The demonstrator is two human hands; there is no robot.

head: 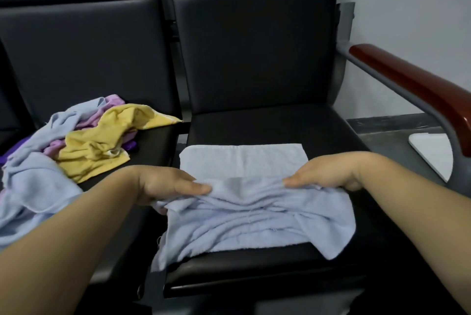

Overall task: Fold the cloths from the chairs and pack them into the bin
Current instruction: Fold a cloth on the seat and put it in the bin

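A pale blue cloth (254, 217) lies spread on the black seat of the right chair (267, 126), its near half bunched into folds. My left hand (168, 184) grips the cloth's left edge, thumb on top. My right hand (323, 174) pinches the right side of the same raised fold. The far part of the cloth lies flat. On the left chair seat sits a loose heap of cloths: a yellow cloth (102, 141), a pale blue cloth (33, 182) and a pink cloth (112, 103).
A red-brown wooden armrest (418, 90) on a grey metal frame runs along the right chair's side. A white flat object (433, 156) lies on the grey floor beyond it. Black chair backs rise behind both seats. No bin is in view.
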